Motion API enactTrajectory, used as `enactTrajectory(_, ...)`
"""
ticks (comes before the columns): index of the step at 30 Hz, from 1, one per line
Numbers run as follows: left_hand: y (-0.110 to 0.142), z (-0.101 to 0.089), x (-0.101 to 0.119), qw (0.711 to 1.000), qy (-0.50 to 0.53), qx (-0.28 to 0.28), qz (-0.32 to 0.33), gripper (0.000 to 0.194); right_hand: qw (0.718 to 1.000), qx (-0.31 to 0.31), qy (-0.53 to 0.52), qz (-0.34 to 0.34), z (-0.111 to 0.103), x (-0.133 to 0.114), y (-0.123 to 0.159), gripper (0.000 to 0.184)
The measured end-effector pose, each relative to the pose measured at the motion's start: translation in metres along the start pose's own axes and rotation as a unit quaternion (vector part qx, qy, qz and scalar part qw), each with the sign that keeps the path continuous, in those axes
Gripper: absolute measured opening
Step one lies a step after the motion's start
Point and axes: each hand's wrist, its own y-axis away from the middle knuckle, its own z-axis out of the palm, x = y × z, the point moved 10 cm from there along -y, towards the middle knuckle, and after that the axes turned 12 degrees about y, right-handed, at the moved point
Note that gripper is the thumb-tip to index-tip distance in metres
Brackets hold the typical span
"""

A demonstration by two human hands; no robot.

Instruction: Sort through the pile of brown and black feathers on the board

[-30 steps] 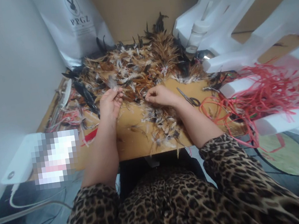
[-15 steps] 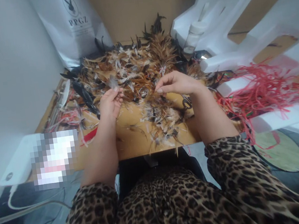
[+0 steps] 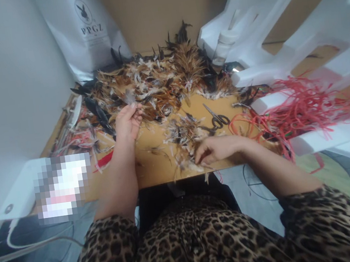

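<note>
The left hand [image 3: 128, 119] is raised over the worktop [image 3: 154, 168], just in front of the big heap [image 3: 151, 82] of brown, white and black feathers. Its fingers are pinched together on a small grey feather [image 3: 130, 98], whose soft end points up and away from the person. The right hand [image 3: 214, 148] is lower and nearer the front edge, at the near part of the small heap [image 3: 183, 130] of loose feathers. Its fingers are bent, with their tips down among the feathers there; whether they are clamped on one or only touching cannot be told. The two hands are well apart.

The scissors [image 3: 217, 120] lie beyond the right hand, just right of the small heap, with the blades pointing away from the person. Farther right, a tangle of red strips [image 3: 314, 105] lies across white foam [image 3: 268, 101]. A bottle [image 3: 223, 47] leans at the back right, near a brown bundle [image 3: 189, 64] of feathers that fans upward at the right end of the big heap. Long black feathers [image 3: 97, 109] lie to the left of the big heap, and a silvery bag [image 3: 94, 42] stands behind them. A red piece [image 3: 104, 159] lies beside the left forearm.
</note>
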Motion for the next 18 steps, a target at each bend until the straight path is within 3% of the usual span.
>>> enactTrajectory(6,-0.002,-0.003,0.000,1.000,-0.007,0.002,0.000,0.010,0.988,0.080,-0.123,-0.052,-0.021,-0.028,-0.044,0.045)
enactTrajectory(9,-0.001,-0.002,-0.001,1.000,-0.008,-0.002,-0.002,0.010,0.972,0.129,-0.186,-0.067,-0.039,-0.031,-0.046,0.043)
enactTrajectory(11,0.000,0.000,-0.002,1.000,-0.009,-0.007,-0.005,0.011,0.962,0.173,-0.206,-0.039,-0.057,-0.018,-0.036,0.039)
enactTrajectory(13,0.001,0.003,-0.002,1.000,-0.010,-0.014,-0.006,0.011,0.955,0.257,-0.142,0.031,-0.085,0.006,-0.017,0.034)
enactTrajectory(15,0.003,0.007,-0.002,1.000,-0.012,-0.022,-0.008,0.011,0.925,0.353,-0.003,0.142,-0.116,0.032,0.008,0.027)
enactTrajectory(18,0.005,0.010,-0.004,0.999,-0.015,-0.030,-0.013,0.010,0.889,0.333,0.176,0.259,-0.129,0.053,0.018,0.023)
